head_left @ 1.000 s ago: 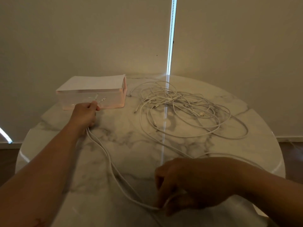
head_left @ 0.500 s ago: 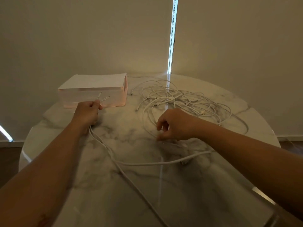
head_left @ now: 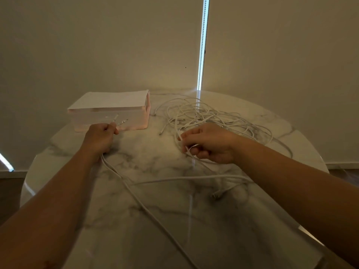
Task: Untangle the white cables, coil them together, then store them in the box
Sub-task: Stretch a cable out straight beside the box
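No readable text, label or number anywhere in view.

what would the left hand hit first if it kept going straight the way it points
Probably the box: the left hand points at its near wall, and the cable ends it grips overlap that wall in the picture. Depth is unclear, so they may be touching it or just short.

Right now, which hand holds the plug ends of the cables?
The left hand: two plug ends stick out of it; the right hand grips a loop.
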The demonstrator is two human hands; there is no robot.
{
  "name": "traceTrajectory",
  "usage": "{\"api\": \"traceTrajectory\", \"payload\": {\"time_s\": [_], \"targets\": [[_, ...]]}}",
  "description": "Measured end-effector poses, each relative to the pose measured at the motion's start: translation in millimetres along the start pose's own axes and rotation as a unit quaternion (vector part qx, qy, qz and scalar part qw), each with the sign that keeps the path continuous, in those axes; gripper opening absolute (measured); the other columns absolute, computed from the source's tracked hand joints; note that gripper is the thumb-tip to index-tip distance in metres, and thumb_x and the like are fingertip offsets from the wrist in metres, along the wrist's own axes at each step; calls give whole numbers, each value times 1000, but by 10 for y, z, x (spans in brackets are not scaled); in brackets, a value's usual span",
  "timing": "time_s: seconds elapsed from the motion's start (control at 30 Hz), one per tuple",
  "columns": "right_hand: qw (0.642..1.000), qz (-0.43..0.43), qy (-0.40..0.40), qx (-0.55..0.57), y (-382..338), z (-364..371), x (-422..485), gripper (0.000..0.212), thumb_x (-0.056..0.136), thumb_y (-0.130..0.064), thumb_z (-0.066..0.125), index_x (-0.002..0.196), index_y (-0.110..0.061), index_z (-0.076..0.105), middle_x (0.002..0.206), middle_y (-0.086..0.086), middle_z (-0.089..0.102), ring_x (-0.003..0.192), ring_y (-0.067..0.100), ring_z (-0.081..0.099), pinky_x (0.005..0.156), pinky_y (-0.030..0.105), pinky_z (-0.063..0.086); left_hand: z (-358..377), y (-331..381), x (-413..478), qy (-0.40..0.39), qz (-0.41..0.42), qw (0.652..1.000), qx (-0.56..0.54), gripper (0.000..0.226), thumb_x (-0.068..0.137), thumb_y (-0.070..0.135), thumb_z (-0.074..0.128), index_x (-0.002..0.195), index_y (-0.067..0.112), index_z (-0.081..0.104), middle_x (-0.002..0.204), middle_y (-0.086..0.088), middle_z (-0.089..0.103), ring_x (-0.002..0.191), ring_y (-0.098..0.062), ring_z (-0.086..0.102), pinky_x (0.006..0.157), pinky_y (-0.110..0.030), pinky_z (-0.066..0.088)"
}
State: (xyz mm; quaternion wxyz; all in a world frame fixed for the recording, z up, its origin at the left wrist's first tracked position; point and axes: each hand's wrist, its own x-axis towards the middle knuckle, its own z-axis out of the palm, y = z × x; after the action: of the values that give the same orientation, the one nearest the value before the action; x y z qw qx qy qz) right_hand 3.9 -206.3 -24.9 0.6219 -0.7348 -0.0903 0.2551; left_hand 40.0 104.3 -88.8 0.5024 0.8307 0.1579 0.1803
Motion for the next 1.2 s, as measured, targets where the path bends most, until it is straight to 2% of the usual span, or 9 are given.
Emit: {"api": "traceTrajectory", "payload": {"time_s": [0.1, 0.27, 0.47, 0.63, 0.77, 0.87, 0.97, 1.07, 1.2], "targets": [[998, -26, 59, 1, -93, -67, -56, 26, 100, -20, 53, 117, -1, 58, 65, 8, 56, 41, 10, 38, 34, 18, 26, -56, -16, 25, -5, 12, 999, 32, 39, 99, 36, 48, 69, 15, 64, 58, -6, 45, 50, -23, 38, 48, -27, 32], [978, -108, 173, -43, -278, -229, -165, 39, 106, -40, 31, 105, -5, 49, 52, 10, 53, 33, 13, 29, 37, 17, 22, -55, 5, 7, -10, 34, 996, 88, 40, 98, 36, 49, 69, 16, 66, 59, -8, 51, 52, -26, 44, 58, -32, 38], [986, -124, 74, 84, -414, -234, -373, 44, 106, -33, 33, 84, -4, 58, 78, 23, 68, 52, 26, 59, 44, 26, 45, -64, 8, -6, -13, 36, 995, 89, 39, 98, 34, 49, 68, 15, 65, 57, -9, 48, 52, -26, 42, 58, -33, 37], [953, -80, 60, 287, -153, -274, -432, 39, 104, -24, 40, 94, 5, 64, 101, 27, 69, 79, 31, 71, 64, 30, 60, -64, 9, -23, -15, 31, 997, 75, 39, 99, 34, 48, 70, 15, 65, 57, -8, 45, 51, -24, 39, 48, -27, 33], [942, -46, 85, 321, -13, -363, -570, 42, 100, -30, 45, 113, 8, 58, 116, 31, 62, 95, 40, 67, 73, 36, 62, -55, 20, -40, -13, 31, 996, 80, 39, 99, 34, 48, 69, 16, 65, 58, -8, 46, 51, -24, 40, 49, -27, 34], [968, 38, 66, 241, 35, -413, -714, 57, 94, -45, 50, 110, 9, 61, 113, 32, 65, 86, 42, 70, 67, 40, 62, -51, 18, -42, -12, 31, 997, 76, 38, 99, 34, 49, 69, 15, 65, 58, -9, 46, 51, -23, 40, 48, -26, 34], [987, 95, 10, 126, 50, -434, -905, 64, 93, -48, 45, 90, 11, 69, 89, 30, 71, 57, 31, 68, 46, 28, 54, -53, 12, -37, -11, 29, 997, 74, 39, 99, 35, 49, 69, 15, 65, 57, -9, 46, 50, -24, 39, 48, -26, 35], [995, 79, 3, 56, 51, -415, -1147, 62, 88, -45, 46, 71, 9, 71, 69, 30, 67, 38, 26, 57, 32, 21, 41, -53, -1, -25, -8, 25, 997, 78, 39, 99, 35, 49, 69, 15, 64, 57, -9, 45, 50, -26, 40, 51, -28, 36], [984, -17, -3, -176, 65, -372, -1400, 58, 87, -48, 50, 67, 2, 70, 62, 21, 68, 37, 22, 53, 36, 21, 37, -48, 7, -20, -11, 22, 996, 83, 39, 99, 36, 49, 70, 15, 65, 57, -9, 47, 51, -26, 42, 56, -30, 38]]}}
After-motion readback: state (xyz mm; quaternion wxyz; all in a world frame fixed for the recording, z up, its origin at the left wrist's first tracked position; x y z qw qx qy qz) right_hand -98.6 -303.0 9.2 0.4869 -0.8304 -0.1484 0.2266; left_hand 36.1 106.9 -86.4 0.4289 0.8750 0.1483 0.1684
